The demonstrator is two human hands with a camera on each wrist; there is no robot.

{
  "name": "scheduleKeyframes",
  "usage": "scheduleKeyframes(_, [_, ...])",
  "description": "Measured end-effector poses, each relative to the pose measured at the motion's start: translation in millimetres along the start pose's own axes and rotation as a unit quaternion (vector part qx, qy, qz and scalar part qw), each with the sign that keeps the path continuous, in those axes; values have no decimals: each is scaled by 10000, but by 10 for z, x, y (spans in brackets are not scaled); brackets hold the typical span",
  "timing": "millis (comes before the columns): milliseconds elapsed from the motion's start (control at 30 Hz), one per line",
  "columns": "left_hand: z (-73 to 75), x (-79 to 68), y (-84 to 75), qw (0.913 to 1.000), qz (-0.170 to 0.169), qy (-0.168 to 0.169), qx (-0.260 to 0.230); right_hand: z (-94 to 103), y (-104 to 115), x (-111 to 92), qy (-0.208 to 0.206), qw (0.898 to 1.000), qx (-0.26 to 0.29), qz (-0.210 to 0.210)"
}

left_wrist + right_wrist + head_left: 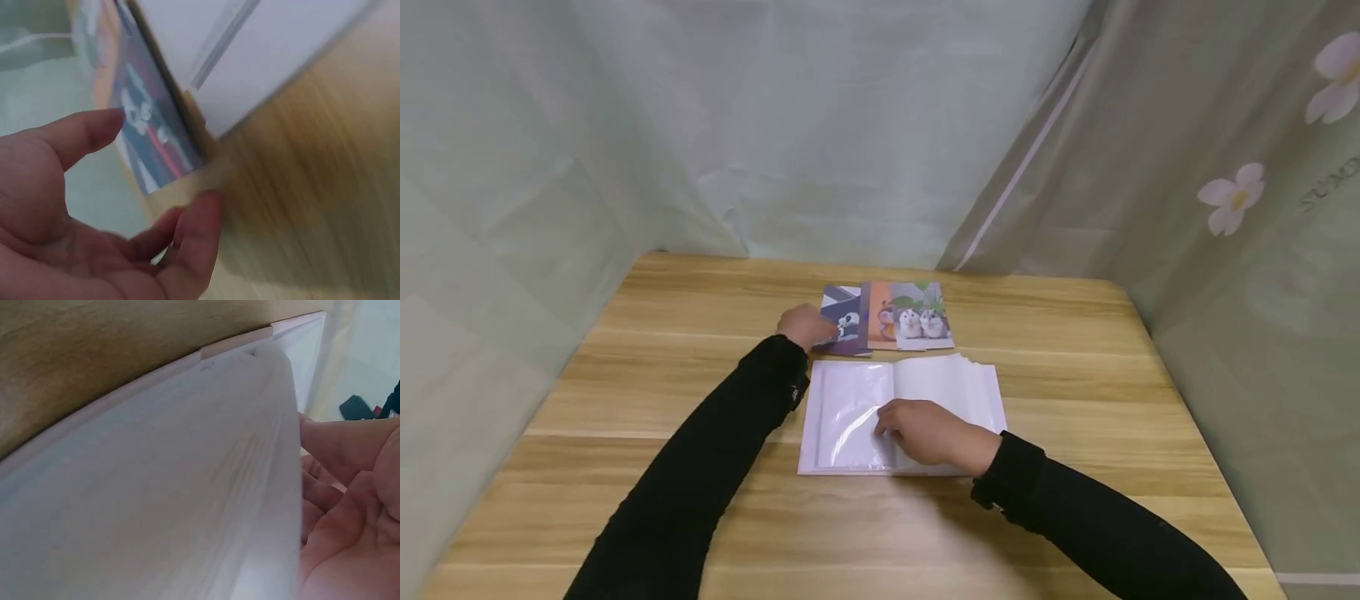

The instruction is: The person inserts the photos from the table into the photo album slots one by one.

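Note:
A photo album (842, 396) lies open on the table, a clear plastic pocket on its left page and white pages fanned up at right. My right hand (928, 432) rests over its middle, fingertips at the inner edge of the left page; in the right wrist view the raised pages (156, 475) partly hide the fingers. Behind the album, my left hand (805, 325) is at a dark blue picture card (847, 318). In the left wrist view its thumb and fingers stand apart, the thumb by the card's face (147, 119), and no grip shows.
Beside the dark card lie an orange picture card (881, 321) and a card with two hamsters (925, 321), overlapping. All lie on a wood-grain table (1060, 350). Pale curtains (850, 150) hang behind and along both sides, the right one with flower prints.

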State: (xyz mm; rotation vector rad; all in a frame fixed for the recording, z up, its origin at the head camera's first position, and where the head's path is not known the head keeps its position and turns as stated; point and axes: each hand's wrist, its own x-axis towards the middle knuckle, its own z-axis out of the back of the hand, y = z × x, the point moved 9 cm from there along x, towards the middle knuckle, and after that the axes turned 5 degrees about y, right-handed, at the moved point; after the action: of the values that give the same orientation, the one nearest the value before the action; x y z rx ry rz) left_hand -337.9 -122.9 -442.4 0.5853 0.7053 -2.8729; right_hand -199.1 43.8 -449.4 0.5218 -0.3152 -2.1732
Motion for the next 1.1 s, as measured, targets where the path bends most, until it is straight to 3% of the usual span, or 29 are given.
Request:
scheduleKeyframes(100, [-32, 72, -52, 9984, 157, -248, 481, 17, -1, -6, -105, 9999, 5, -11])
scheduleKeyframes(200, [-88, 143, -84, 9967, 272, -379, 658, 12, -13, -16, -163, 9999, -32, -18])
scheduleKeyframes(367, [-126, 139, -145, 9966, 425, -351, 619, 11, -31, -30, -210, 9998, -37, -66])
scheduleKeyframes(567, [-155, 169, -67, 9948, 864, -177, 511, -6, -51, -14, -190, 9997, 15, -157])
scheduleKeyframes(767, [-93, -10, -109, 9936, 1037, -430, 103, -18, -97, -50, -177, 9998, -52, -81])
scheduleKeyframes(967, [-70, 3, -30, 9942, 814, -559, -429, -21, -121, -94, -160, 9999, -8, 65])
scheduleKeyframes(1100, [-104, 126, 82, 9977, 468, -190, -456, -21, -149, -131, -124, 9999, -22, 87])
